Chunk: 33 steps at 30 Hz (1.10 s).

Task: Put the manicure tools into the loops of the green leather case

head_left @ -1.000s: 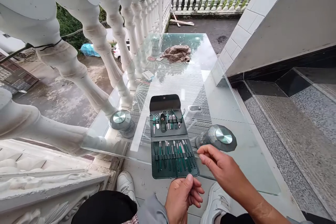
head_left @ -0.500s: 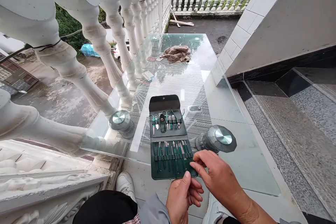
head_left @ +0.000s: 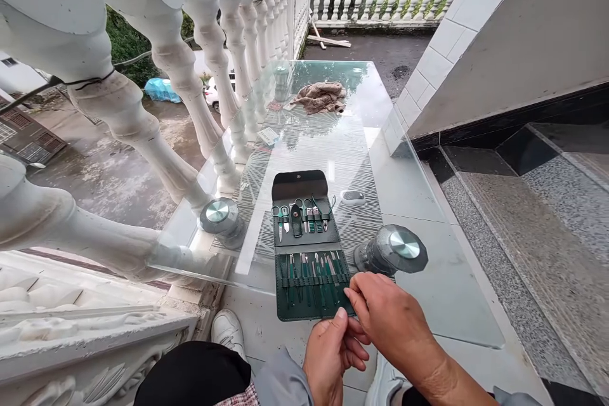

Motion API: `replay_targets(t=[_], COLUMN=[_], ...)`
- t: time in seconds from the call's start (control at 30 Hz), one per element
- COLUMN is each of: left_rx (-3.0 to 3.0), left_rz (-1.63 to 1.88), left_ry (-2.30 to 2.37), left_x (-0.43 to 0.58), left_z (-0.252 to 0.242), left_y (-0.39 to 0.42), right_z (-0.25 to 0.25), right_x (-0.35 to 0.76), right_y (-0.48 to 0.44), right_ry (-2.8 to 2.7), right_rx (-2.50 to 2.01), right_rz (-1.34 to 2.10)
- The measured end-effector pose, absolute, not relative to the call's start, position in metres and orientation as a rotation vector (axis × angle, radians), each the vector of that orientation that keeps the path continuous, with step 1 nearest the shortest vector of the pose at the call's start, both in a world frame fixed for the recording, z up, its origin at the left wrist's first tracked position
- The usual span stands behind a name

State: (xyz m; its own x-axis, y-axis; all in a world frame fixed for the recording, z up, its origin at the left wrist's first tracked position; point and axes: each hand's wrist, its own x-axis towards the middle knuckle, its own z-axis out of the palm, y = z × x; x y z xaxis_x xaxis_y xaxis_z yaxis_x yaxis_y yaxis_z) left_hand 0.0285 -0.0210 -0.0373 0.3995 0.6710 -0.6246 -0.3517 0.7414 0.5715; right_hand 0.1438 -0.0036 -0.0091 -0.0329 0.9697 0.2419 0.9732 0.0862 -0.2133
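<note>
A dark green manicure kit lies unfolded on the glass table, its near end reaching past the table's edge. Small scissors, nail clippers and pliers-like nippers sit under loops in the upper panel. Several slim metal tools stand in the lower panel's loops. My left hand grips the kit's near edge, thumb on top and fingers curled beneath. At the lower right corner, my right hand pinches the case between thumb and fingers, which partly hide that corner.
A brown cloth lies crumpled toward the table's far end. Round metal-capped table supports show near both sides. White balusters run along the left, and stone steps rise at the right. A small card is seen near the left.
My right hand has shifted slightly left and down, closer to my left hand. The near end of the kit has moved slightly up in view. The tools remain in their loops.
</note>
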Motion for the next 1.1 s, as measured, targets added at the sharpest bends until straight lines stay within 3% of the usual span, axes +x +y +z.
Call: replay_targets(t=[0.77,1.1], left_rx=[0.371,0.378], left_rz=[0.658,0.633], left_ry=[1.002,1.002], left_x=[0.030,0.029], left_z=[-0.045,-0.039], left_y=[-0.022,-0.019], right_z=[0.006,0.007], right_x=[0.128,0.132], right_y=[0.002,0.003], right_ry=[-2.092,-2.013], right_rx=[-2.093,-2.280], right_rz=[-0.192,0.126])
